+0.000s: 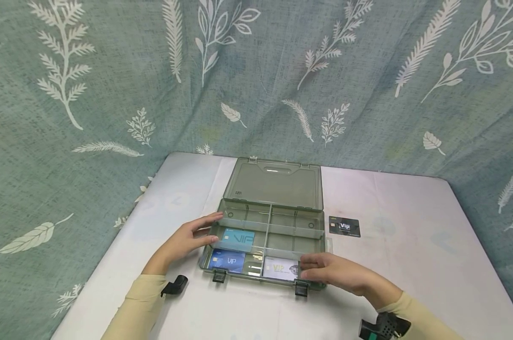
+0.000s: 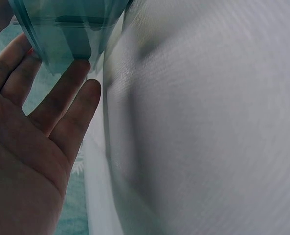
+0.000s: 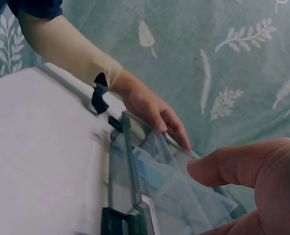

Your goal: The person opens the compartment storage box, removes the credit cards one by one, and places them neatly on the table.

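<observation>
A translucent grey-green compartment box (image 1: 296, 243) stands with its lid (image 1: 277, 184) folded back. My left hand (image 1: 192, 237) rests along the box's left side, fingers extended; in the left wrist view the fingertips meet the clear wall. My right hand (image 1: 339, 272) reaches over the front right corner, its fingertips at the right end of a white VIP card (image 1: 279, 268) lying in the front right compartment. The right wrist view shows the thumb (image 3: 208, 169) stretched out above the compartments. A dark blue VIP card (image 1: 228, 261) lies front left, with a light blue VIP card (image 1: 238, 239) behind it.
A black Vip card (image 1: 344, 226) lies on the white tabletop (image 1: 409, 245) right of the box. Two black latches (image 1: 219, 275) hang at the box's front. A green leaf-patterned cloth (image 1: 273, 61) hangs behind and at both sides of the table.
</observation>
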The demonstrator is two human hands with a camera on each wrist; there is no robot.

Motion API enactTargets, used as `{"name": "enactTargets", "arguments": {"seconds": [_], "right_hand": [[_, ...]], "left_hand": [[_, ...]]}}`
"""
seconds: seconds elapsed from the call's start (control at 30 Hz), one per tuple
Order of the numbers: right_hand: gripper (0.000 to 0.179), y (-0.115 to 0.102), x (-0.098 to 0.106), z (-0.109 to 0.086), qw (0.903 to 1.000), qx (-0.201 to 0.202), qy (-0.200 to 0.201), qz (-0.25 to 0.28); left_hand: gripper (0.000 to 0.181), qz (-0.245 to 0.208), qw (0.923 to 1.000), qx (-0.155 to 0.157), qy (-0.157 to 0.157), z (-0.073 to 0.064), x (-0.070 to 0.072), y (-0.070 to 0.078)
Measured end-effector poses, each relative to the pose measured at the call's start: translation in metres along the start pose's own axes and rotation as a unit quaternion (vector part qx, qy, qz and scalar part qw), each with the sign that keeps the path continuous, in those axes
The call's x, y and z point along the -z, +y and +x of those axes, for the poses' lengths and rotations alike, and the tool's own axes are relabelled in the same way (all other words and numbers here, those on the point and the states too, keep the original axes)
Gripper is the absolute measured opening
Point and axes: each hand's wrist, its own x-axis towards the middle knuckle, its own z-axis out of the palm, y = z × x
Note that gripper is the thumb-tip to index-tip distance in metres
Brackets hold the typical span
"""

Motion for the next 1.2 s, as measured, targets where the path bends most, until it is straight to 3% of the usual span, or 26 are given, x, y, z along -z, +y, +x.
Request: {"name": "enactTargets", "arguments": {"seconds": [0.8,1.2], "right_hand": [[0.074,0.003,-0.012,0.005,0.9971,0.003,0.035,0.067],[0.071,-0.002,-0.011,-0.002,0.9969,0.020,0.040,0.065]], "left_hand": [[0.063,0.010,0.9999,-0.007,0.005,0.000,0.000,0.001],[0.063,0.005,1.0000,-0.003,0.004,0.001,-0.001,0.000]]}}
